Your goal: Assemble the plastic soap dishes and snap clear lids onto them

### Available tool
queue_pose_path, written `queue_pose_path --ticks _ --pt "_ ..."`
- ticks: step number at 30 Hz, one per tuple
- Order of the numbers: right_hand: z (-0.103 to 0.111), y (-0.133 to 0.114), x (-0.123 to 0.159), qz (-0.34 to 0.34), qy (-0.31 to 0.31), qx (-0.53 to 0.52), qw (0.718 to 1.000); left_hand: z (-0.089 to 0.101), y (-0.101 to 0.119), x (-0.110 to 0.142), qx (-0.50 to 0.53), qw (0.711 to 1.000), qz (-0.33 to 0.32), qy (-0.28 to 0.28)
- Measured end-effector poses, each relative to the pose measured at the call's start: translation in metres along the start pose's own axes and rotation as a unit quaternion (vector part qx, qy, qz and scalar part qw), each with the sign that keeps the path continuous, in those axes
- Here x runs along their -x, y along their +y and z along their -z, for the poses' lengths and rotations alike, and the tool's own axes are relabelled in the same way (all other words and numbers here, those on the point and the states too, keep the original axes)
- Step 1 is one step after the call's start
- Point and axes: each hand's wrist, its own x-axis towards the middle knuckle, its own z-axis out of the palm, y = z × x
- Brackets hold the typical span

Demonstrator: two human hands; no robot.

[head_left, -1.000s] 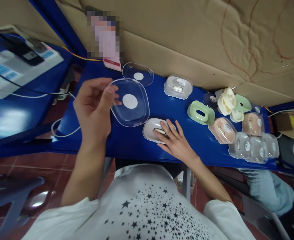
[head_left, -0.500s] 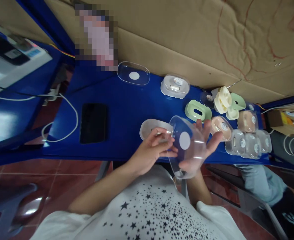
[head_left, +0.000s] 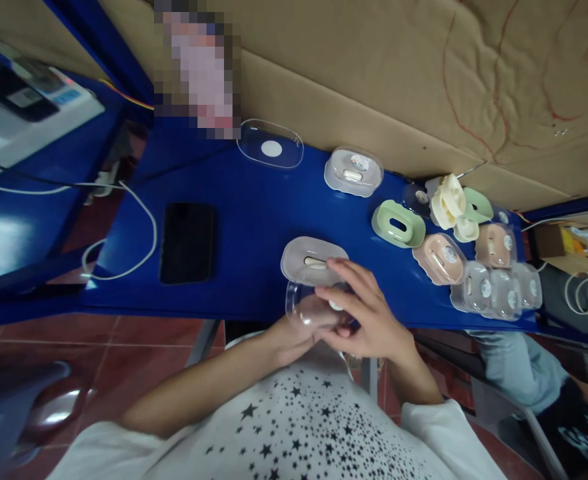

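A clear plastic cover (head_left: 300, 300) with a white round sticker is held between my two hands, just at the near edge of the table. My left hand (head_left: 297, 341) supports it from below, partly seen through the plastic. Across its right end lies my right hand (head_left: 374, 323), fingers over the sticker and thumb on the near side. Just beyond the cover, a pale oval box (head_left: 297, 262) with a white handle-like piece in its middle rests on the blue table (head_left: 254, 220). My right fingertips overlap the box's near right edge in view; contact there I cannot tell.
Another clear cover (head_left: 254, 152) and a pale covered box (head_left: 334, 179) lie at the back. To the right are a green shell (head_left: 380, 230), a peach covered box (head_left: 431, 260), cream parts (head_left: 441, 203) and several clear-covered boxes (head_left: 474, 297). A dark phone (head_left: 187, 243) lies left. A person's leg (head_left: 517, 370) shows at right.
The clear cover has moved left and down, turning lower in front of me. My left hand has gone beneath it, and my right hand has swung over its top.
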Motion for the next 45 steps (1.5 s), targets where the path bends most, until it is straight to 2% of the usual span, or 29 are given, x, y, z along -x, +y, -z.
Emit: queue_pose_path --ticks 2,4,6,7,8,9,10,11,12,14,16,18,24,31,34,36,37,39,41,43,45 --pt "0.000 0.013 -0.004 -0.050 0.070 0.014 0.996 0.005 0.005 0.004 0.042 0.998 0.037 -0.002" --pt "-0.001 0.026 -0.009 -0.094 0.120 0.041 0.987 0.013 0.008 0.013 0.026 0.999 0.044 0.009" --pt "-0.006 0.034 -0.013 -0.096 0.105 0.062 0.988 0.025 0.011 0.026 -0.080 0.995 -0.020 0.059" --pt "-0.009 0.037 -0.016 -0.083 0.076 0.068 0.991 0.033 0.012 0.032 -0.153 0.979 -0.079 0.105" --pt "-0.013 0.038 -0.018 -0.068 0.042 0.073 0.994 0.042 0.014 0.036 -0.231 0.947 -0.149 0.165" --pt "-0.017 0.039 -0.020 -0.056 0.010 0.079 0.995 0.052 0.015 0.039 -0.309 0.900 -0.215 0.219" --pt "-0.021 0.038 -0.022 -0.049 -0.014 0.087 0.995 0.062 0.017 0.039 -0.380 0.852 -0.260 0.250" --pt "-0.025 0.038 -0.024 -0.045 -0.031 0.094 0.994 0.072 0.019 0.037 -0.440 0.812 -0.284 0.257" --pt "-0.027 0.037 -0.026 -0.042 -0.043 0.101 0.993 0.081 0.020 0.033 -0.489 0.787 -0.287 0.242" --pt "-0.031 0.035 -0.029 -0.031 -0.052 0.114 0.992 0.095 0.022 0.022 -0.554 0.766 -0.267 0.190" --pt "-0.033 0.034 -0.032 -0.016 -0.054 0.124 0.991 0.102 0.022 0.009 -0.594 0.755 -0.243 0.136" --pt "-0.033 0.033 -0.034 -0.007 -0.060 0.133 0.989 0.104 0.022 0.000 -0.619 0.744 -0.228 0.108" --pt "-0.035 0.035 -0.034 0.003 -0.066 0.155 0.986 0.106 0.028 -0.005 -0.631 0.739 -0.214 0.095" --pt "-0.054 0.040 -0.029 -0.010 -0.057 0.178 0.982 0.108 0.036 -0.005 -0.639 0.737 -0.205 0.081" --pt "-0.050 0.041 -0.027 -0.002 -0.052 0.137 0.989 0.106 0.038 -0.004 -0.643 0.733 -0.202 0.085" --pt "-0.040 0.048 -0.022 -0.004 -0.021 0.084 0.996 0.107 0.039 -0.003 -0.652 0.724 -0.205 0.094" --pt "-0.033 0.055 -0.017 -0.023 0.003 0.065 0.998 0.107 0.039 -0.002 -0.657 0.716 -0.208 0.107" --pt "-0.019 0.074 -0.001 -0.108 0.064 0.072 0.989 0.110 0.040 0.000 -0.665 0.698 -0.220 0.151" --pt "-0.010 0.095 0.019 -0.212 0.124 0.130 0.961 0.113 0.043 0.000 -0.660 0.685 -0.231 0.203" --pt "-0.007 0.110 0.037 -0.273 0.142 0.182 0.934 0.113 0.047 -0.002 -0.648 0.676 -0.247 0.250" --pt "-0.010 0.110 0.049 -0.281 0.121 0.195 0.932 0.106 0.051 -0.005 -0.647 0.653 -0.274 0.281"
